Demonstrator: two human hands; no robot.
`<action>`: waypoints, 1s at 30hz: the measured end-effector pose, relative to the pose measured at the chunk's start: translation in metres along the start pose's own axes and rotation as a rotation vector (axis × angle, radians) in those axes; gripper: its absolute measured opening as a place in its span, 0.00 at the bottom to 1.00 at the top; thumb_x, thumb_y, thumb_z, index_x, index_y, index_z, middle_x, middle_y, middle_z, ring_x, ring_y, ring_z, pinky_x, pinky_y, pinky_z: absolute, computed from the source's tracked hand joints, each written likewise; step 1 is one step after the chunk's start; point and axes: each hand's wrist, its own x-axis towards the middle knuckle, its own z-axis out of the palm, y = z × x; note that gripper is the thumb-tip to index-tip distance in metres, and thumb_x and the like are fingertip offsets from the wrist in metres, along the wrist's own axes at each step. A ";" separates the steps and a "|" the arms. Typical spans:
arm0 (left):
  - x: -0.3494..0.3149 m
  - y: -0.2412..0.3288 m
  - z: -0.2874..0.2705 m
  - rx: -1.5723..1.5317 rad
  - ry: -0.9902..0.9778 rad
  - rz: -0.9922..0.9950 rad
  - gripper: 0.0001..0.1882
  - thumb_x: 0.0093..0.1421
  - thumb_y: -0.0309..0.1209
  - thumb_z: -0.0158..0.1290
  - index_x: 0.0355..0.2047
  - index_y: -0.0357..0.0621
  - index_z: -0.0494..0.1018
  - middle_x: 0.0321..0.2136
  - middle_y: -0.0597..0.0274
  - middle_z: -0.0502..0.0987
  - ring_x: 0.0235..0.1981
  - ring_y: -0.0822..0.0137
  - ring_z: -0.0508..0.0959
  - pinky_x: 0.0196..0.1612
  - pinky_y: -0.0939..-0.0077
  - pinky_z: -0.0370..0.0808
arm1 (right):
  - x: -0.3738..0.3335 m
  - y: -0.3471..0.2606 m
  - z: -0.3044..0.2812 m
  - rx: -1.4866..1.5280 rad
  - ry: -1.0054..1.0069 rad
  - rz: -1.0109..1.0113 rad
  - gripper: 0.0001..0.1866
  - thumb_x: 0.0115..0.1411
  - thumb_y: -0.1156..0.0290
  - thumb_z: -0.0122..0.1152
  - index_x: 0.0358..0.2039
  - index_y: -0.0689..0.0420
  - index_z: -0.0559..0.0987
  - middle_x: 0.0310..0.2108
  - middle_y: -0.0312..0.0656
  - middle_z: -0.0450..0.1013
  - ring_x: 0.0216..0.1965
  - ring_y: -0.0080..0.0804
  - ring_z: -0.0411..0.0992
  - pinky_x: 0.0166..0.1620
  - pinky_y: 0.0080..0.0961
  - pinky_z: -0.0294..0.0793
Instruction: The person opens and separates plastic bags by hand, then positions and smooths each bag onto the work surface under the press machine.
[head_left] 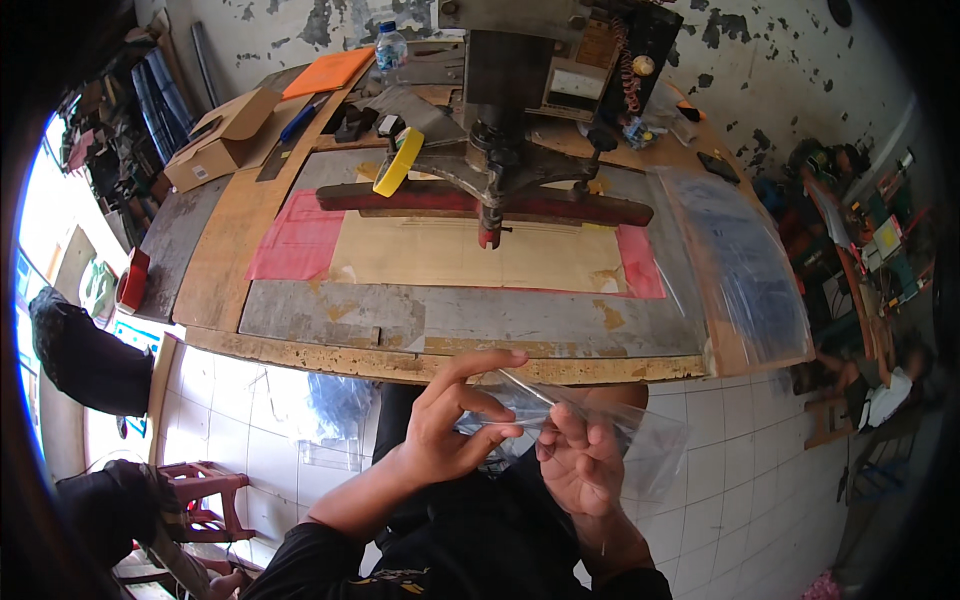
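A clear plastic sheet (655, 455), perhaps a pouch, is held above my lap, just in front of the table's near edge. One shiny edge runs between my hands. My left hand (445, 420) has its thumb and middle finger pinched at the sheet's left part, with the index finger stretched out above. My right hand (580, 465), palm up, has its fingers curled against the sheet, which spreads out to the right behind it. Beyond my hands stands a press machine (495, 150) with a long metal bar over a tan sheet (470, 255) and pink sheets at its ends.
A stack of clear plastic sheets (745, 270) lies at the table's right. Yellow tape (398, 162) leans on the press bar. A cardboard box (220, 140), an orange folder (328, 73) and a water bottle (391, 50) stand behind. A red stool (205, 495) is at lower left; other people sit at both sides.
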 end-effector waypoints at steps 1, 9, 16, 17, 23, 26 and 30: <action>0.000 -0.001 0.001 -0.087 -0.009 -0.036 0.14 0.66 0.36 0.66 0.40 0.39 0.76 0.62 0.35 0.70 0.63 0.44 0.75 0.65 0.51 0.71 | 0.000 -0.001 -0.002 0.083 -0.027 0.043 0.15 0.72 0.70 0.60 0.55 0.45 0.69 0.72 0.49 0.67 0.67 0.40 0.66 0.62 0.37 0.64; 0.003 -0.002 -0.002 -0.504 -0.099 -0.398 0.32 0.77 0.54 0.43 0.43 0.33 0.80 0.49 0.39 0.81 0.52 0.50 0.82 0.59 0.55 0.74 | -0.005 0.000 -0.006 0.402 -0.061 0.159 0.09 0.75 0.66 0.54 0.53 0.42 0.70 0.74 0.48 0.64 0.69 0.41 0.61 0.66 0.41 0.56; 0.003 -0.006 -0.001 -0.541 -0.093 -0.390 0.26 0.73 0.48 0.52 0.40 0.33 0.82 0.43 0.41 0.83 0.48 0.51 0.84 0.56 0.58 0.77 | -0.001 0.005 -0.004 0.636 -0.103 0.187 0.06 0.75 0.63 0.53 0.49 0.43 0.69 0.73 0.54 0.64 0.71 0.44 0.59 0.68 0.43 0.54; 0.003 -0.006 -0.001 -0.541 -0.094 -0.391 0.26 0.73 0.48 0.52 0.40 0.33 0.82 0.43 0.41 0.83 0.48 0.51 0.84 0.56 0.58 0.77 | 0.000 0.006 -0.005 0.637 -0.102 0.186 0.06 0.75 0.63 0.53 0.49 0.43 0.69 0.73 0.54 0.64 0.71 0.44 0.59 0.68 0.43 0.54; 0.005 -0.008 -0.001 -0.496 -0.147 -0.353 0.34 0.68 0.60 0.55 0.41 0.32 0.82 0.44 0.40 0.83 0.50 0.49 0.84 0.57 0.57 0.76 | 0.001 -0.001 -0.005 0.517 0.003 0.238 0.07 0.75 0.59 0.55 0.51 0.39 0.74 0.65 0.45 0.73 0.65 0.42 0.64 0.66 0.43 0.58; 0.009 -0.009 0.000 -0.482 -0.118 -0.280 0.37 0.62 0.62 0.62 0.42 0.32 0.82 0.46 0.41 0.83 0.53 0.47 0.82 0.59 0.56 0.75 | 0.007 -0.002 -0.003 0.567 -0.051 0.234 0.09 0.76 0.59 0.52 0.51 0.46 0.69 0.70 0.58 0.67 0.74 0.48 0.57 0.73 0.46 0.48; 0.015 -0.005 0.005 -0.449 -0.118 -0.260 0.29 0.57 0.52 0.71 0.43 0.37 0.82 0.52 0.39 0.82 0.56 0.47 0.81 0.60 0.56 0.74 | 0.003 0.003 -0.010 0.634 -0.140 0.183 0.17 0.78 0.55 0.46 0.60 0.49 0.70 0.70 0.59 0.67 0.75 0.48 0.56 0.73 0.47 0.48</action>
